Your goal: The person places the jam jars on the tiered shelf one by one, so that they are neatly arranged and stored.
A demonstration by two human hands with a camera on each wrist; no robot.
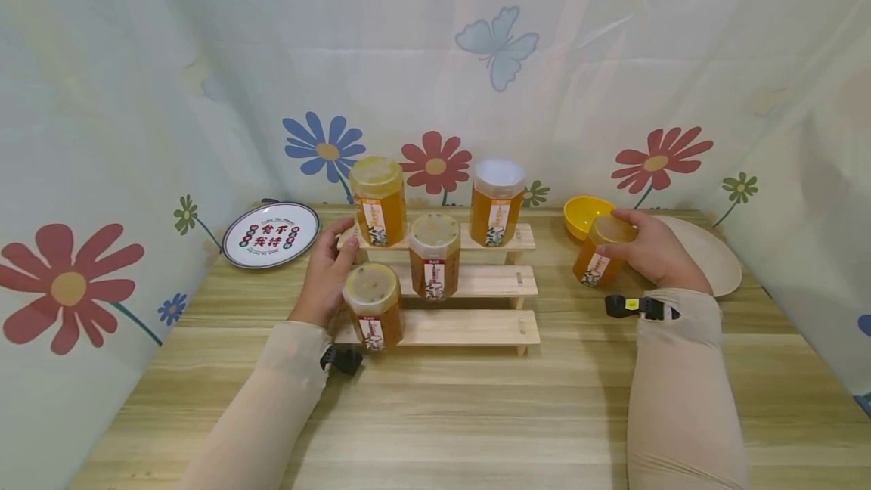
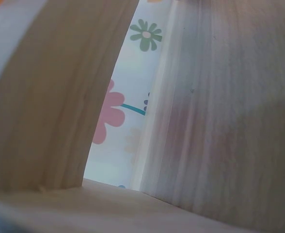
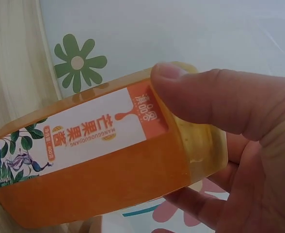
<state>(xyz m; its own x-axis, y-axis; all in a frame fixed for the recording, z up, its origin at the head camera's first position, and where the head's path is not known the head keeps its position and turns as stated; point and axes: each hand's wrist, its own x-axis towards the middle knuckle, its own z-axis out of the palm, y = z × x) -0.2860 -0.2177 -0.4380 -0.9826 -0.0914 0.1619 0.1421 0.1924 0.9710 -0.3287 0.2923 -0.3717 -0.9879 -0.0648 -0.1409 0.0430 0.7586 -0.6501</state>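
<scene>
My right hand (image 1: pixel 656 252) grips a mango jam jar (image 1: pixel 599 257) near its lid. In the right wrist view the thumb lies across the top of this orange jam jar (image 3: pixel 89 145), its white label facing the camera. My left hand (image 1: pixel 327 271) is at the left end of a three-step wooden stand (image 1: pixel 469 327), thumb and fingers round the end of its top shelf. A yellow-lidded jar (image 1: pixel 377 206) and a white-lidded jar (image 1: pixel 498 206) stand on the top shelf. Another jar (image 1: pixel 435 259) is on the middle step, and one (image 1: pixel 374 308) on the bottom step.
A yellow bowl (image 1: pixel 587 216) sits just behind the jar in my right hand. Partly hidden by that hand is a beige plate (image 1: pixel 714 263). At the back left is a white plate with printed characters (image 1: pixel 271 236). Flower-patterned curtains (image 1: pixel 422 59) border the wooden table (image 1: pixel 476 414).
</scene>
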